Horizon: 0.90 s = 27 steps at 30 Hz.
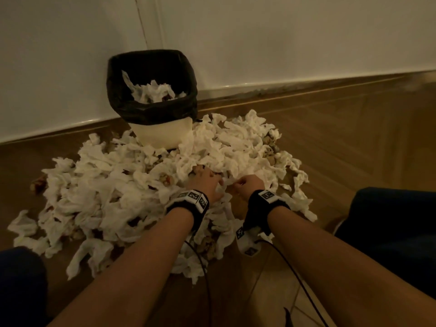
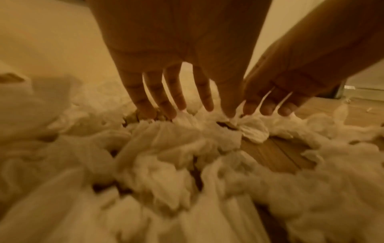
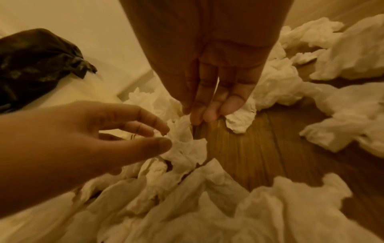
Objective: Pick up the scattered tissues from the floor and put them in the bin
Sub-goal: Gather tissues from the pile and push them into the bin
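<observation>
A big heap of crumpled white tissues [image 1: 118, 185] covers the wooden floor in front of a white bin with a black liner [image 1: 151, 109]; several tissues lie inside it. Both hands are down in the heap's near middle, side by side. My left hand [image 1: 212, 178] reaches in with straight, spread fingers [image 2: 166, 98], tips touching tissues [image 2: 187, 121]. Seen from the right wrist, the left hand [image 3: 164, 136] hovers at a tissue wad [image 3: 182, 144], thumb and fingers apart. My right hand [image 1: 238, 185] has its fingers [image 3: 209, 113] curled onto a tissue [image 3: 239, 120], and tissue shows between them in the left wrist view [image 2: 270, 110].
The bin stands against a white wall [image 1: 283, 43] with a skirting board [image 1: 306, 90]. Bare wood floor [image 3: 249, 148] shows under the hands and to the right [image 1: 354, 149]. Brown scraps [image 1: 37, 184] mix into the heap. My dark-clothed knees [image 1: 389, 232] flank it; cables [image 1: 297, 279] trail from the wristbands.
</observation>
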Available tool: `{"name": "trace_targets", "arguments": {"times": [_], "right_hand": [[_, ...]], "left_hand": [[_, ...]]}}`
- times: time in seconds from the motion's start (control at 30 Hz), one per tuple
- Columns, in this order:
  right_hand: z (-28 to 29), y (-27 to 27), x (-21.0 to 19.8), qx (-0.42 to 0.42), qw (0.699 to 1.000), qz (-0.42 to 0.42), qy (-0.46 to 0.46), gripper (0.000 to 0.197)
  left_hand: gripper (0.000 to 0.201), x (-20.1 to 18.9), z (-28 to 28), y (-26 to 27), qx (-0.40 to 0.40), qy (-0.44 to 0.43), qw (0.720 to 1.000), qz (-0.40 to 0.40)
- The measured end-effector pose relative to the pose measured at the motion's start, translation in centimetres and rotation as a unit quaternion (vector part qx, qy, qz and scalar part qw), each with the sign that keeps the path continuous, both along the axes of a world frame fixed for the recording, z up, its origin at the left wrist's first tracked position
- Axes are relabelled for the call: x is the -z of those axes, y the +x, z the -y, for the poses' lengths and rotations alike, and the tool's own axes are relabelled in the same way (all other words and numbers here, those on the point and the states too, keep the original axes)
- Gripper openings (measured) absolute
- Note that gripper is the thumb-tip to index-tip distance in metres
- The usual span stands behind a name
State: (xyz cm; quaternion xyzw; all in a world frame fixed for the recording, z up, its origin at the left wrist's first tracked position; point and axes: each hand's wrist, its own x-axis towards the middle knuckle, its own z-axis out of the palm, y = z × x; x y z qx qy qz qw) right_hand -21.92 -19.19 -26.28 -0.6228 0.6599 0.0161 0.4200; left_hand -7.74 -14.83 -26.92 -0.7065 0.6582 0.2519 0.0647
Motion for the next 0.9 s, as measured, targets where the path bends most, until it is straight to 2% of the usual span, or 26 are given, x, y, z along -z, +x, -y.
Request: {"name": "trace_targets", "arguments": {"times": [0.13,0.3,0.43,0.6,0.77,0.9], "right_hand": [[-0.2,-0.2,0.6,-0.001,1.0,-0.024,-0.017,0.024],[-0.2,-0.3,1.0,0.014,0.999,-0.026,-0.037,0.024],[-0.3,-0.6,1.3,0.014,0.999,-0.018,-0.03,0.024],[-0.7,-1.0,1.4,-0.023,0.999,-0.034,-0.007,0.026],[-1.6,-1.1,1.8,-0.043,0.999,-0.001,0.027,0.026],[-1.9,-0.4,2.1,-0.13,0.991,-0.026,0.031,0.028]], "left_hand": [[0.05,2.5,-0.8,-1.2,-0.047,-0.029,0.998,0.001],[0.032,3.3,-0.6,-1.8,-0.026,0.03,0.998,0.046],[0.021,2.3,0.5,-1.0,-0.046,0.051,0.997,-0.026],[0.038,0.9,0.7,0.3,-0.142,-0.021,0.978,-0.149],[0.03,-0.4,0.6,1.6,-0.194,-0.12,0.96,-0.164],[0.031,-1.2,0.4,2.2,-0.254,-0.133,0.937,-0.197]]}}
